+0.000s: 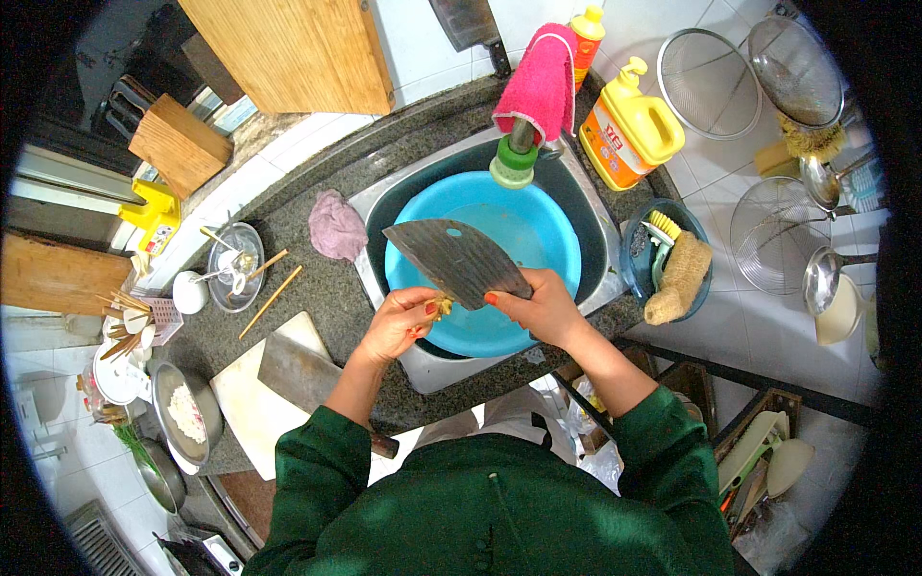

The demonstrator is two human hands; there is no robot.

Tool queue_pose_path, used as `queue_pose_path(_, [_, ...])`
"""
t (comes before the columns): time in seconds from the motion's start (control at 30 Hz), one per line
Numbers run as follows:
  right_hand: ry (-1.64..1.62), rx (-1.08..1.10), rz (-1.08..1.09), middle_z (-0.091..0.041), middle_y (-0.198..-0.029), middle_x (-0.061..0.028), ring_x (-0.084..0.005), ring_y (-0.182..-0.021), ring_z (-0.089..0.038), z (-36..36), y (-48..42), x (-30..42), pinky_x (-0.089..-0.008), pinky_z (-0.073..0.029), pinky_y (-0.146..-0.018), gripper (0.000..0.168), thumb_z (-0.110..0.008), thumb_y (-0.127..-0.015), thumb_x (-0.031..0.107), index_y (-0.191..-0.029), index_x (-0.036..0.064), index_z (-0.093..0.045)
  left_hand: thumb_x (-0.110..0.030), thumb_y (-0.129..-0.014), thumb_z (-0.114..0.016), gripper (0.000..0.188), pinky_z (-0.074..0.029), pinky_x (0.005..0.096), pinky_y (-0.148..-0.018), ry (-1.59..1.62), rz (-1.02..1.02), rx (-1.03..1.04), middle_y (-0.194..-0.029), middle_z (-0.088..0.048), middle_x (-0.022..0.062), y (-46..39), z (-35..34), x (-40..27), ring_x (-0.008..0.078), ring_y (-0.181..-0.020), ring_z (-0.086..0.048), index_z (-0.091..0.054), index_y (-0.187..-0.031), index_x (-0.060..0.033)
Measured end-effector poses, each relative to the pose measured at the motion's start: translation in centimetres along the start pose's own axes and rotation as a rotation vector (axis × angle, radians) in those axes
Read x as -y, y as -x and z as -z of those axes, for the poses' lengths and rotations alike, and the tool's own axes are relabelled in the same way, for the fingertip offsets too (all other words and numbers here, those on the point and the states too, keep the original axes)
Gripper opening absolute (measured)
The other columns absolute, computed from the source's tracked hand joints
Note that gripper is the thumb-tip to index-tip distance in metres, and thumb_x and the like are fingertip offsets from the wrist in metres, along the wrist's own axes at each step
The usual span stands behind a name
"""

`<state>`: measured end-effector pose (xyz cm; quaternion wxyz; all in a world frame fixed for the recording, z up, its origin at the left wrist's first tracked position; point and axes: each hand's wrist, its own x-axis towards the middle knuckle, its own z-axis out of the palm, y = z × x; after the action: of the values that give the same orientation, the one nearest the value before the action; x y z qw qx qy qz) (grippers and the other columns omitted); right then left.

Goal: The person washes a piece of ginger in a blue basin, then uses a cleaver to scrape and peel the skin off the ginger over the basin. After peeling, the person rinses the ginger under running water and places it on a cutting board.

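My right hand (pixel 551 306) grips a dark cleaver (pixel 457 259) at its handle end, its broad blade pointing up and left. Between the fingertips of my left hand (pixel 400 320) is a small yellowish piece, apparently ginger (pixel 443 307), close to the blade's lower edge. Both hands are over a blue plastic basin (pixel 497 335) that sits in the steel sink (pixel 421 371). Shallow water seems to lie in the basin. Left of the sink, a second cleaver (pixel 299 371) rests on a white cutting board (pixel 245 403), partly hidden by my left forearm.
A pink towel (pixel 536 83) wraps the faucet, whose green nozzle (pixel 513 164) overhangs the basin. Right of it stand a yellow detergent jug (pixel 627 129) and a tub (pixel 630 270) with a brush and loofah. Leftward are a purple cloth (pixel 337 225), a glass bowl (pixel 238 266) and a steel bowl (pixel 205 403).
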<state>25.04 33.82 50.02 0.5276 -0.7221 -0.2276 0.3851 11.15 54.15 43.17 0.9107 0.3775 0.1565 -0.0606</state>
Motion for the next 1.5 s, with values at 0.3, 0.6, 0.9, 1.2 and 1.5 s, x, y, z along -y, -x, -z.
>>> queue_pose_path(0.3, [-0.033, 0.009, -0.008, -0.055, -0.063, 0.002, -0.0041, -0.058, -0.046, -0.1, 0.4, 0.4, -0.0233, -0.037, -0.051, 0.018, -0.065, -0.079, 0.016, -0.088, 0.001, -0.065, -0.005, -0.084, -0.059, 0.019, -0.033, 0.0169, -0.045, -0.171, 0.006, 0.01, -0.081, -0.062, 0.0065, -0.1, -0.4, -0.7, 0.0041, -0.052, -0.043, -0.06, -0.101, 0.0025])
queue_pose_path(0.6, [-0.099, -0.029, -0.02, -0.052, -0.061, 0.005, -0.0026, -0.057, -0.043, -0.3, 1.1, 0.4, -0.0216, -0.035, -0.049, 0.016, -0.064, -0.081, 0.016, -0.085, 0.0, -0.063, -0.006, -0.084, -0.059, 0.021, -0.032, 0.0173, -0.044, -0.091, -0.007, -0.009, -0.082, -0.062, 0.0066, 0.1, -0.5, -0.4, 0.0041, -0.052, -0.043, -0.059, -0.104, 0.0026])
queue_pose_path(0.9, [-0.055, -0.028, -0.04, -0.054, -0.063, 0.0045, -0.0025, -0.059, -0.045, -0.2, 1.1, 0.0, -0.0216, -0.036, -0.049, 0.018, -0.066, -0.081, 0.016, -0.086, 0.0, -0.064, -0.005, -0.083, -0.059, 0.021, -0.032, 0.0175, -0.044, -0.102, 0.022, -0.002, -0.08, -0.061, 0.0061, 0.0, -0.2, 0.0, 0.0047, -0.051, -0.042, -0.06, -0.103, 0.0026])
queue_pose_path(1.2, [0.056, -0.042, 0.019, -0.056, -0.063, -0.0019, -0.0039, -0.06, -0.045, -0.6, 1.2, -0.3, -0.0237, -0.038, -0.051, 0.017, -0.065, -0.081, 0.017, -0.087, 0.001, -0.065, -0.003, -0.079, -0.064, 0.022, -0.047, 0.02, -0.064, -0.572, -0.086, -0.057, -0.086, -0.065, 0.0059, -0.1, -1.9, -1.3, 0.0075, -0.072, -0.057, -0.062, -0.1, 0.0034])
queue_pose_path(1.5, [0.326, -0.16, 0.496, -0.059, -0.065, -0.0074, -0.0198, -0.055, -0.056, -1.0, 1.3, 0.3, -0.0321, -0.043, -0.048, 0.02, -0.066, -0.075, 0.009, -0.095, 0.01, -0.068, -0.008, -0.081, -0.062, 0.022, -0.048, 0.0236, -0.073, -0.446, 0.017, -0.113, -0.092, -0.065, 0.0064, 0.3, -0.4, -1.4, 0.0106, -0.081, -0.059, -0.062, -0.101, 0.0017])
